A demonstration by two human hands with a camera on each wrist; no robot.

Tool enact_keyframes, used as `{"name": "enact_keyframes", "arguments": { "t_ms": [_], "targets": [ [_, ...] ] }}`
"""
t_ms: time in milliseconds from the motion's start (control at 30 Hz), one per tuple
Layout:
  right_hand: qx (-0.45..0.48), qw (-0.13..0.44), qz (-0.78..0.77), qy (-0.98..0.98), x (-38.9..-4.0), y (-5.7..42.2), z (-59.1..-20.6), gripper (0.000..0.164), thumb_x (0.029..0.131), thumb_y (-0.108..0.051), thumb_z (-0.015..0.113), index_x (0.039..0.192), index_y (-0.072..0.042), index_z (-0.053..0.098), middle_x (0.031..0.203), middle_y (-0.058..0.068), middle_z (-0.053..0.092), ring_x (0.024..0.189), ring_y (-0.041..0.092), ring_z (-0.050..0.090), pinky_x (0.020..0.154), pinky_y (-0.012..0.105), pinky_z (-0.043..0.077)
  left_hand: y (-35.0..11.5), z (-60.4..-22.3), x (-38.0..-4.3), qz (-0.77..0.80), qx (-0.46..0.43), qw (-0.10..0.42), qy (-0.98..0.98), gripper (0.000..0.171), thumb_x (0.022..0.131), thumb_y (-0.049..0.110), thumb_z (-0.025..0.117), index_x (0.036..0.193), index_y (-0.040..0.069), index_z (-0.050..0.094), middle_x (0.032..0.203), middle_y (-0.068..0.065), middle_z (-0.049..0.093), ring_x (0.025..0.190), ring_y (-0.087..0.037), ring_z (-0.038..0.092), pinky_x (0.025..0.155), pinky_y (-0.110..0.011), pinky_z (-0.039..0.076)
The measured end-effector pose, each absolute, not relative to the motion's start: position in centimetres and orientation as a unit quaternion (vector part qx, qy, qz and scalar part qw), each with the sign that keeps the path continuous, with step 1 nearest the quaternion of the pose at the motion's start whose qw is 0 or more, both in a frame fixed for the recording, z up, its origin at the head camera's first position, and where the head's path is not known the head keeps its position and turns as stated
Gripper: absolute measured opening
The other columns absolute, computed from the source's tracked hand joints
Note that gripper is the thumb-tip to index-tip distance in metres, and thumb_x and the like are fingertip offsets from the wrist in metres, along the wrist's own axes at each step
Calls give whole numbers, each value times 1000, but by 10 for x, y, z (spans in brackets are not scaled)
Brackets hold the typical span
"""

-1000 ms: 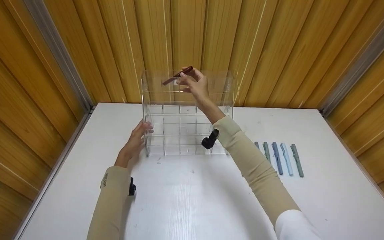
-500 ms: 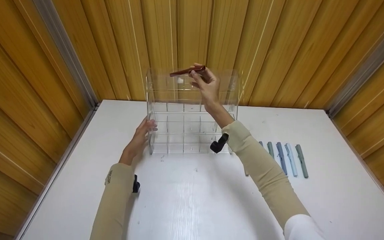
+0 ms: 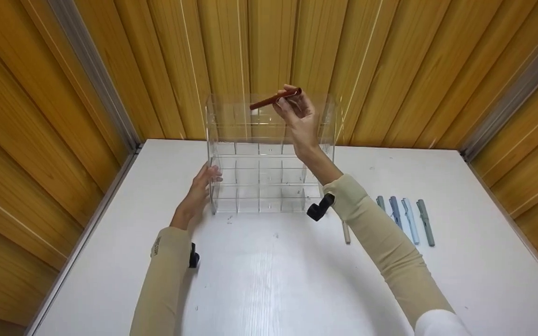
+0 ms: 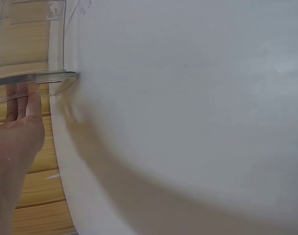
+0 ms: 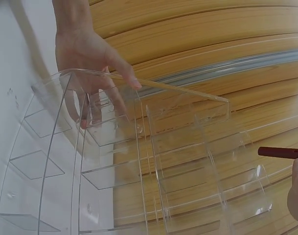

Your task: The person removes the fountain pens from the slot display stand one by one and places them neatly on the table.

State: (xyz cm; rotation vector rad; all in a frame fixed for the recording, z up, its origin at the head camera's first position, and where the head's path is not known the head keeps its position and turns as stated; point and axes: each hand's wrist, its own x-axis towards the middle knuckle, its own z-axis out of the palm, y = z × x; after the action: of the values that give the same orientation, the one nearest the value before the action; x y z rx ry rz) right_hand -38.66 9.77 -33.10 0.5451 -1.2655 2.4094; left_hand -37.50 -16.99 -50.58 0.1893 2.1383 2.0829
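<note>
A dark red pen (image 3: pixel 269 101) with a clip is pinched between the thumb and fingers of my right hand (image 3: pixel 304 123). The pen lies nearly level, tilted up toward the right, over the upper part of a clear acrylic organizer (image 3: pixel 258 185). In the right wrist view the pen (image 5: pixel 278 152) points toward the organizer's clear compartments (image 5: pixel 188 181). My left hand (image 3: pixel 196 189) rests against the organizer's left side wall. Through the clear wall in the right wrist view, the left hand's fingers (image 5: pixel 118 100) show spread and fairly straight, the thumb along the edge.
Several pens, blue (image 3: pixel 395 212), light blue (image 3: pixel 410 221) and green (image 3: pixel 426 222) among them, lie in a row on the white table (image 3: pixel 259 284) at the right. A beige pen (image 3: pixel 346 232) is partly hidden by my right sleeve. Wood-look panels (image 3: pixel 269 46) enclose the table.
My right hand has drawn the red pen to the right across the organizer's top. The beige pen shows more beside the sleeve. The left hand keeps its place on the side wall.
</note>
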Motion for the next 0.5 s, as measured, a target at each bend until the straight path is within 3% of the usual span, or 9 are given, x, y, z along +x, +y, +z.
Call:
{"name": "enact_keyframes", "arguments": {
  "t_ms": [233,500],
  "targets": [
    [182,168,862,-443,-376,113,-330,32,102,11,55,132,2,60,113,10,68,109,20,71,105,40,58,-168,-505,-377,703,61,80,704,69,109,54,38,170,32,13,160,-21,35,150,-32,34,130,-62,12],
    [187,142,869,-435,-367,126,-336,35,105,10,49,140,3,52,116,10,64,109,20,72,103,39,59,-172,-507,-376,696,76,74,710,72,109,55,37,170,28,11,157,-24,35,146,-33,35,130,-62,13]
  ]
}}
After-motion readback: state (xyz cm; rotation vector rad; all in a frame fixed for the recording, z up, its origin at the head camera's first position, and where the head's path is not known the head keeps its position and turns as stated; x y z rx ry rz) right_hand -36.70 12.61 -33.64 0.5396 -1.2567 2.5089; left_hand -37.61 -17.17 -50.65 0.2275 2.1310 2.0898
